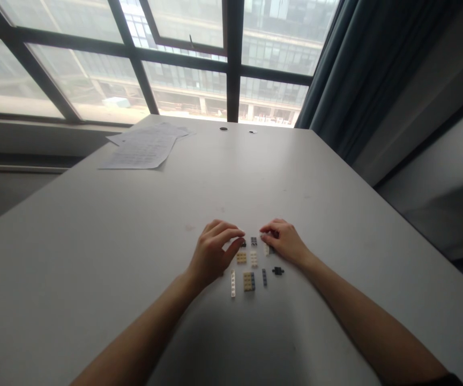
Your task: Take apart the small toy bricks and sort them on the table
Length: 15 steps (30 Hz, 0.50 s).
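My left hand (pixel 216 247) hovers at the left of a small group of toy building bricks, its thumb and forefinger curved and apart. Just by the thumb tip is a small dark brick (pixel 243 244), partly covered. My right hand (pixel 283 237) is at the group's right side, fingers bent with a small gap at the tips. Beneath it show a white brick (pixel 267 250) and a dark grey brick (pixel 271 250), both partly hidden. Between the hands lie a grey studded brick (pixel 254 242), a tan brick (pixel 241 258) and a white studded brick (pixel 254 259).
Nearer me lie a long white brick (pixel 233 283), a tan-and-blue brick block (pixel 249 281), a blue-grey strip (pixel 264 277) and a black piece with side pins (pixel 278 271). Printed papers (pixel 143 147) rest at the white table's (pixel 95 241) far left, before a window.
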Motion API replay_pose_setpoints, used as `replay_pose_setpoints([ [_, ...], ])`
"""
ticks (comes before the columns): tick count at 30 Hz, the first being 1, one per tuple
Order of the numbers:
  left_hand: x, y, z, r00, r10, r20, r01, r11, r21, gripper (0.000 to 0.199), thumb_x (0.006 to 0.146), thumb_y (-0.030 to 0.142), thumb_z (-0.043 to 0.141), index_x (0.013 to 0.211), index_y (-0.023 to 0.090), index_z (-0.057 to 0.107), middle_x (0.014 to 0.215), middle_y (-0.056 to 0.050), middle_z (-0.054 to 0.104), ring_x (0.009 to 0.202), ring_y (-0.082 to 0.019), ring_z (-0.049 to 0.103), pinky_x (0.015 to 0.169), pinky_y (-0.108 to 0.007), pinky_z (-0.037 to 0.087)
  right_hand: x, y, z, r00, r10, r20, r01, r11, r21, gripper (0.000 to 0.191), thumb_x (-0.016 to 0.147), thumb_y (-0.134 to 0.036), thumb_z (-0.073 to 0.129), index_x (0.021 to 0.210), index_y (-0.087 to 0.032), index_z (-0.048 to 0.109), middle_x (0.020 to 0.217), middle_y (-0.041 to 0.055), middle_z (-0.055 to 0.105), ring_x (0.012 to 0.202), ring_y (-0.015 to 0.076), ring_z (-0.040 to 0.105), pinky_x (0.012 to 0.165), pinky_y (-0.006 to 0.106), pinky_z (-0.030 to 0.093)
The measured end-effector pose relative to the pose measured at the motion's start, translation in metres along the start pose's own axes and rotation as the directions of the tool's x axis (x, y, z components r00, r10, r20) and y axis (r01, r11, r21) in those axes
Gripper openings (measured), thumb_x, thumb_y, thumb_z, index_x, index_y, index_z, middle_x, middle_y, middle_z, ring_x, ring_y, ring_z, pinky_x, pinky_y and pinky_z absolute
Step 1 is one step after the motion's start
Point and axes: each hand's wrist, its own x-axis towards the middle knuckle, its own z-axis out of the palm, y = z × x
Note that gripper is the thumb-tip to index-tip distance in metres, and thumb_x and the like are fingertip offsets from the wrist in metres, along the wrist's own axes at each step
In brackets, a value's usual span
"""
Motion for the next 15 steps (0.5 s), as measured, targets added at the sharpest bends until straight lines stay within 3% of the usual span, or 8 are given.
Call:
replay_pose_setpoints([
  [5, 0.001, 0.0, -0.001, 1.0, 0.003, -0.015, -0.003, 1.0, -0.005, 0.006, 0.083, 0.019, 0.063, 0.088, 0.019, 0.067, 0.085, -0.005, 0.068, 0.082, -0.018, 0.058, 0.076, -0.034, 0.049, -0.011, -0.005, -0.019, 0.999, 0.045, -0.014, -0.043, 0.995, 0.092, 0.021, 0.08, -0.02, 0.066, 0.1, -0.018, 0.069, 0.089, 0.0035, 0.066, 0.076, 0.0146, 0.059, 0.069, 0.027, 0.047],
  [11, 0.0, 0.0, -0.001, 1.0, -0.001, -0.007, 0.0, 1.0, -0.011, 0.006, 0.084, 0.019, 0.062, 0.089, 0.019, 0.067, 0.085, -0.005, 0.068, 0.082, -0.018, 0.058, 0.076, -0.034, 0.049, -0.056, -0.012, -0.036, 0.975, 0.026, 0.221, -0.031, 0.999, 0.019, 0.022, 0.078, -0.024, 0.07, 0.1, -0.022, 0.07, 0.093, 0.0029, 0.064, 0.077, 0.0154, 0.057, 0.066, 0.027, 0.047],
  [15, 0.0, 0.001, 0.001, 1.0, 0.003, -0.003, -0.003, 1.0, -0.015, 0.006, 0.084, 0.019, 0.063, 0.088, 0.019, 0.067, 0.085, -0.005, 0.069, 0.082, -0.018, 0.058, 0.076, -0.034, 0.049, -0.074, -0.008, -0.035, 0.957, 0.01, 0.288, 0.003, 0.999, -0.045, 0.027, 0.077, -0.025, 0.072, 0.104, -0.022, 0.069, 0.102, 0.0054, 0.062, 0.08, 0.0169, 0.058, 0.074, 0.03, 0.048],
])
